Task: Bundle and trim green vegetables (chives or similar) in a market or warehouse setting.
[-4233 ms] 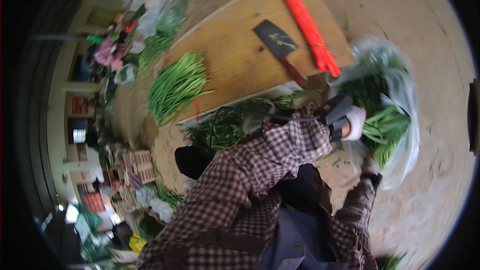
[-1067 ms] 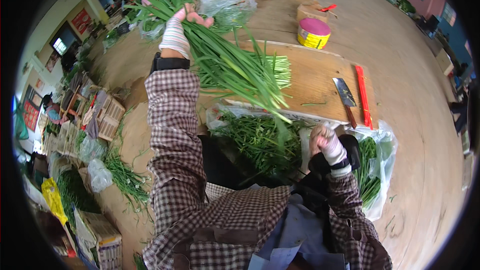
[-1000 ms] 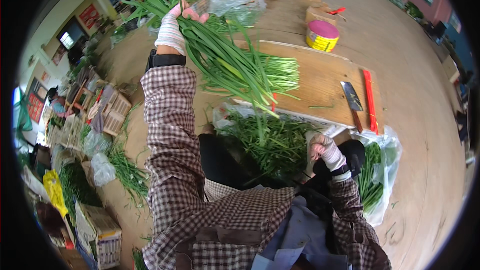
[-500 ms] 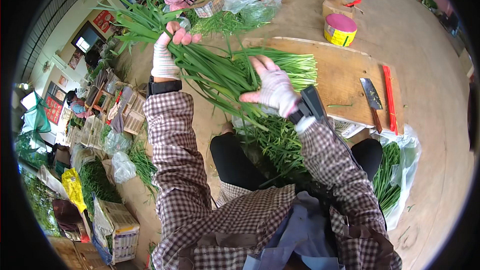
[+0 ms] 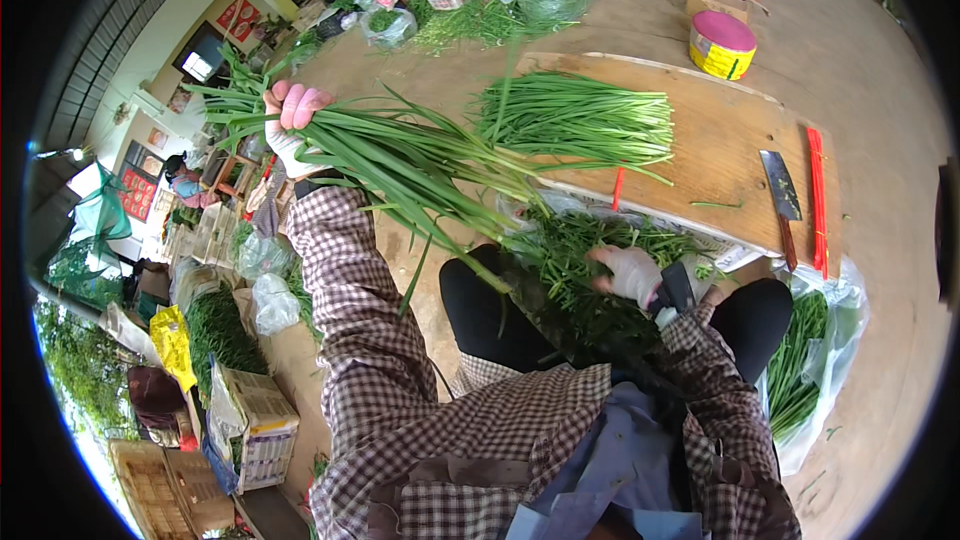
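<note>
Board [image 5: 720, 150]: bare matt wood. Cleaver [image 5: 780, 190]: dull grey metal blade, wooden handle. Bag [image 5: 840, 340]: thin glossy clear plastic. Sleeves [image 5: 350, 310]: checked woven cloth. Chives [image 5: 420, 155]: smooth, slightly waxy leaves.

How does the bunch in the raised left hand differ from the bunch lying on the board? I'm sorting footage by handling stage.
The held bunch of greens is gripped in the left hand and hangs in the air; the bunch on the wooden board lies flat, untouched. The held stalks fan out loosely and slant; the board's stalks lie close together, with ends roughly level. Both are long, thin green stalks.
</note>
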`<state>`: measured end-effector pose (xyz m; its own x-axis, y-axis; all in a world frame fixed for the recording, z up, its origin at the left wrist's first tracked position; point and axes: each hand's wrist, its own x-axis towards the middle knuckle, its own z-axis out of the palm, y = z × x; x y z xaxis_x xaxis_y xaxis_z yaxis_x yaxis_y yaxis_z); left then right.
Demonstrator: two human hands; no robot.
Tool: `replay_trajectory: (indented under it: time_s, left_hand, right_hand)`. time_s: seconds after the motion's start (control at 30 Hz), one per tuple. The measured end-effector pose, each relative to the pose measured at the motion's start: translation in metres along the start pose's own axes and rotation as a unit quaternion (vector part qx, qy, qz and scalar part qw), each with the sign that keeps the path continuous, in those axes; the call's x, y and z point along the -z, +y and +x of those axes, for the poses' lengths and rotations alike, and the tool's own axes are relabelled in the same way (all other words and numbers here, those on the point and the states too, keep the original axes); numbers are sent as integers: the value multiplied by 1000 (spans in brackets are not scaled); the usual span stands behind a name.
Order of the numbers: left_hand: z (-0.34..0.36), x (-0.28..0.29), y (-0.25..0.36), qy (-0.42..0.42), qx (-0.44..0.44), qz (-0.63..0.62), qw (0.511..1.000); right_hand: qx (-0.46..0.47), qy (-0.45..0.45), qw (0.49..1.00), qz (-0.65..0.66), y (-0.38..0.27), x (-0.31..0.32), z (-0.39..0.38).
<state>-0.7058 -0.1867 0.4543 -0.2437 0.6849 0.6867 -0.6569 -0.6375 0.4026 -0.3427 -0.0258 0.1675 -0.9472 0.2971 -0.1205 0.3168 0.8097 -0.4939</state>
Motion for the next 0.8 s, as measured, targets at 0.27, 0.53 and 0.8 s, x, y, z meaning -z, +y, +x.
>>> replay_trajectory:
  time_s: [0.27,0.53,0.8]
  left_hand:
    - [8,-34,-12,-126,29,-5,992]
    - [3,-23,-36,-174,84,18,981]
    - [-3,-12,-13,-221,81,11,972]
  right_hand:
    - [169,365,908,116,-94,127,40]
    - [198,170,582,771,-117,114,46]
    - [-67,133,927,344,-15,7,5]
